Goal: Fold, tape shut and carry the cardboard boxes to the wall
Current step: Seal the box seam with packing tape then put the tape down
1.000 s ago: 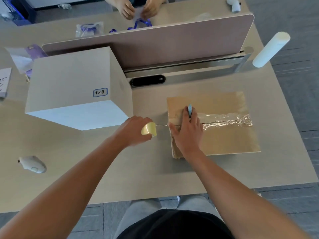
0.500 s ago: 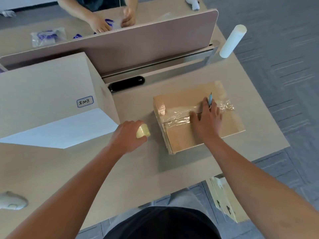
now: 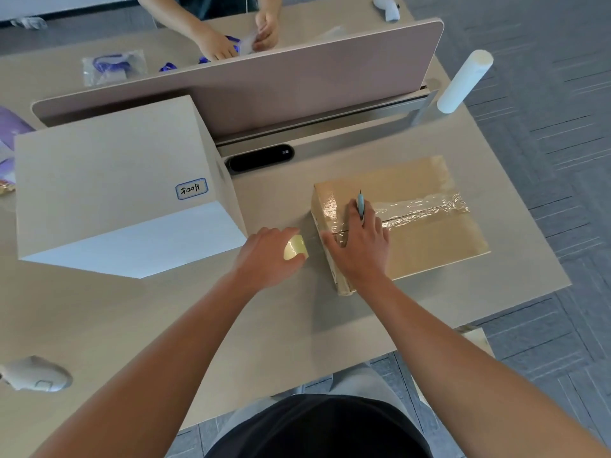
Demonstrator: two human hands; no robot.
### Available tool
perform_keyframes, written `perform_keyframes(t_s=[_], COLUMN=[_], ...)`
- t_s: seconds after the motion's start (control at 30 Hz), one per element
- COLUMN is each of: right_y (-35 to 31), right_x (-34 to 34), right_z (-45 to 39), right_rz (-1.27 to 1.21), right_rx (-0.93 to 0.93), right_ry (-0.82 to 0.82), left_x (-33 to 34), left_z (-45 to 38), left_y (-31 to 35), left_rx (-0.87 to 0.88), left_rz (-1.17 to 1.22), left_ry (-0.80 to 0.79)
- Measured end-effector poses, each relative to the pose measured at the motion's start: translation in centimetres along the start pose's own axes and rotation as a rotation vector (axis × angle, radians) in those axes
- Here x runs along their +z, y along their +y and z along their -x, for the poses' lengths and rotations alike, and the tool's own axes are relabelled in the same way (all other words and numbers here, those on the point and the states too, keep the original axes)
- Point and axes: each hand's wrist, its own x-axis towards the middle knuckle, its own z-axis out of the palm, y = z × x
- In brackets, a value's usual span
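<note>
Scanning left edge: I see a pale handheld device [image 3: 34,374] lying on the desk [image 3: 165,325], well apart from the work.
Large box: a closed pale carton [image 3: 112,180] with a small handwritten label [image 3: 191,189] stands on the desk's left half, against the pink divider screen [image 3: 264,90]. I cannot tell whether its seams are taped.
Left hand: my left hand [image 3: 264,256] is clenched round a roll of clear tape [image 3: 295,247], holding it just beside the small box's near-left end. The strip running from roll to box is too faint to make out.
Right hand: my right hand [image 3: 358,246] presses flat on the left end of the brown cardboard box [image 3: 423,239], fingers spread over the seam, with a thin blue cutter [image 3: 360,203] pinched between two fingers, pointing away from me.
Small box: it lies flat on the desk's right half, flaps closed, and shiny tape [image 3: 423,208] runs along the top seam from the right end to under my hand and down over the left end.
Right edge: a white cylinder [image 3: 464,82] stands at the divider's end.
Far side: another person's hands [image 3: 241,38] work behind the screen.
Progress, my judgement: folding is done and the top seam is nearly sealed; cutting the tape free, smoothing the end, and carrying the boxes to the wall remain.
</note>
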Motion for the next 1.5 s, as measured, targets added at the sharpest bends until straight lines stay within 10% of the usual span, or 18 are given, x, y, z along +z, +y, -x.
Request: perform_keyframes(t_s=[1.5], right_y=[0.5], right_x=[-0.6], right_z=[-3.7], right_rz=[-0.264], right_rx=[-0.127], right_ry=[-0.135], left_x=[-0.1], left_z=[-1.2], left_y=[-0.4], left_rx=[-0.025], left_rz=[0.051], left_ry=[-0.069])
